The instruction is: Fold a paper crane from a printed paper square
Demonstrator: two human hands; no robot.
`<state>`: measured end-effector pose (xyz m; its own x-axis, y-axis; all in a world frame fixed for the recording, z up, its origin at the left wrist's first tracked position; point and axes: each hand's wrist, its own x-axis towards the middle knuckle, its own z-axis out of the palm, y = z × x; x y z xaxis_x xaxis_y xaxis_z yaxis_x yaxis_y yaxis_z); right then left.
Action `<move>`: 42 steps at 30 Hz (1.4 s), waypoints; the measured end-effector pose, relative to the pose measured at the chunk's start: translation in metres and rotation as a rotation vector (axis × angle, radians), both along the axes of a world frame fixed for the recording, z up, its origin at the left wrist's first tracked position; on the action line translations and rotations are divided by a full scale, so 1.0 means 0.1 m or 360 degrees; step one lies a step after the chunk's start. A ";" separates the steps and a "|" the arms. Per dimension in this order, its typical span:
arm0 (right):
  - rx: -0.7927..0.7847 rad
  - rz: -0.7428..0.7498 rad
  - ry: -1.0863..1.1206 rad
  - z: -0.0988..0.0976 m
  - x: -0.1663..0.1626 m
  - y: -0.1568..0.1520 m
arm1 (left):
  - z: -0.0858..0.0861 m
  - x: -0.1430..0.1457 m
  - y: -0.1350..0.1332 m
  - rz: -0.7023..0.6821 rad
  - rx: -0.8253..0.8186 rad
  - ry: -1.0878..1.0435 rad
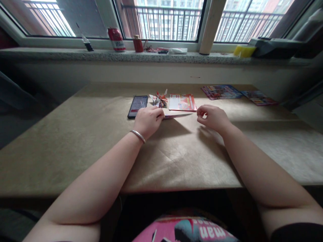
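Note:
A thin sheet of paper point(178, 115) is pinched at its left end by my left hand point(149, 121), which wears a silver bangle. I see the sheet almost edge-on, raised off the table, with its shadow below. My right hand point(213, 117) hovers just past the sheet's right tip, apart from it. Its thumb and fingers are curled together with nothing visible in them. Behind the sheet lies a small stack of printed paper point(183, 102), white and orange. Folded paper pieces point(160, 99) with pointed ends stand to the left of that stack.
A phone point(137, 107) lies left of the folded pieces, partly behind my left hand. Colourful printed sheets point(222, 91) rest at the back right of the table point(88, 134). A red can point(116, 39) and a red bottle point(137, 43) stand on the stone windowsill point(151, 57).

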<state>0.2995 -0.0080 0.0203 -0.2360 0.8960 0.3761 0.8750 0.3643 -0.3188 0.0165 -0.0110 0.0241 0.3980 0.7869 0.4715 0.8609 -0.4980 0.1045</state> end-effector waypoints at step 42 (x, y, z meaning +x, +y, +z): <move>0.0309 0.0178 -0.0107 -0.11 -0.74 -0.31 | -0.17 0.37 -0.13 -0.0281 0.0362 0.0037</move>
